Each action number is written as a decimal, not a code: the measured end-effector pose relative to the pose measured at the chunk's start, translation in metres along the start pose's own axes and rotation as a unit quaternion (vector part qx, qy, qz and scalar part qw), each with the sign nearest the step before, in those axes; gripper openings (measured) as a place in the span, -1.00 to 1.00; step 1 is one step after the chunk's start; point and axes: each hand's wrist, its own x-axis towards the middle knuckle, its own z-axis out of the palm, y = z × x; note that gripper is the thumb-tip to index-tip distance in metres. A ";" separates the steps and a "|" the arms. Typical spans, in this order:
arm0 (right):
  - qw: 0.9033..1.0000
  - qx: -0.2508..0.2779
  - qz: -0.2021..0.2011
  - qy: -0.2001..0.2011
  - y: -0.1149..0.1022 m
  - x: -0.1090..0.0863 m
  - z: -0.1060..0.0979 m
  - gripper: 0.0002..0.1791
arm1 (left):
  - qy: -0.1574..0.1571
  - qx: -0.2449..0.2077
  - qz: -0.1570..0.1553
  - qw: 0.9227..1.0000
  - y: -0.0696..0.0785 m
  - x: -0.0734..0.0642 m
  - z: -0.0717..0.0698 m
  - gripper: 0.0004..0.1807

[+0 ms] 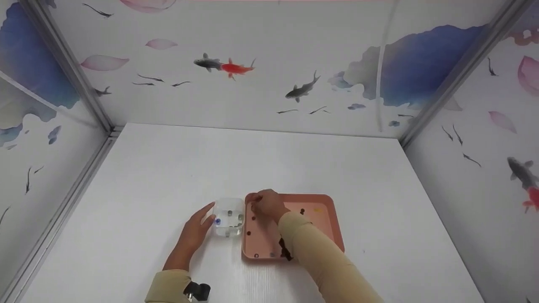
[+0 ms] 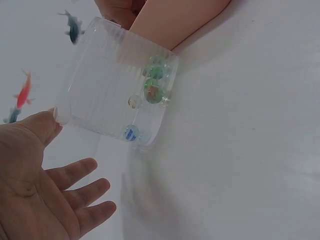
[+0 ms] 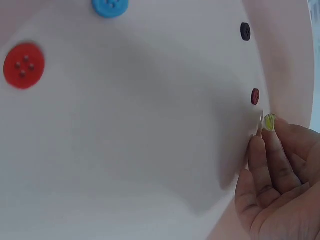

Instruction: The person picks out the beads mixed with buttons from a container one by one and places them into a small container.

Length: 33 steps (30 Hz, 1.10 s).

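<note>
A clear plastic box (image 1: 223,232) holding several glass marbles stands against the left side of a pink tray (image 1: 309,237). My left hand (image 1: 196,231) reaches to the left side of the box. In the left wrist view its thumb touches the box rim, while the other fingers extend loosely beside it. Over the tray's far left corner is my right hand (image 1: 269,205). Its fingertips pinch a marble with a yellow-green swirl (image 3: 269,122), close to the tray wall. Inside the box lie a blue-streaked marble (image 2: 131,132) and a green-and-red marble (image 2: 153,93), among others.
Several buttons lie spread in the tray, among them a red button (image 3: 24,66), a blue button (image 3: 110,7), a black button (image 3: 245,31) and a dark red button (image 3: 255,96). Panels printed with fish (image 1: 236,68) enclose the white table (image 1: 189,164) at the back and sides.
</note>
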 end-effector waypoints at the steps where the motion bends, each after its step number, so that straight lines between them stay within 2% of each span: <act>1: 1.000 -0.001 0.001 0.000 0.000 0.000 -0.001 -0.84 | 0.000 -0.001 0.000 1.000 0.000 0.000 0.000 -0.46; 9: 1.000 0.006 0.006 -0.005 0.001 -0.001 -0.005 -0.81 | 0.001 -0.006 0.001 1.000 0.002 0.000 -0.001 -0.47; 19: 0.998 0.040 0.048 -0.004 -0.009 -0.007 -0.011 -0.78 | -0.003 -0.004 -0.003 1.000 0.004 -0.001 -0.001 -0.47; 26: 0.998 0.028 0.048 -0.002 -0.013 -0.008 -0.011 -0.76 | -0.001 -0.008 0.005 1.000 0.001 -0.004 -0.001 -0.47; 33: 0.996 0.064 0.060 0.009 -0.009 -0.008 -0.013 -0.76 | -0.004 -0.008 0.004 1.000 0.002 -0.003 -0.001 -0.47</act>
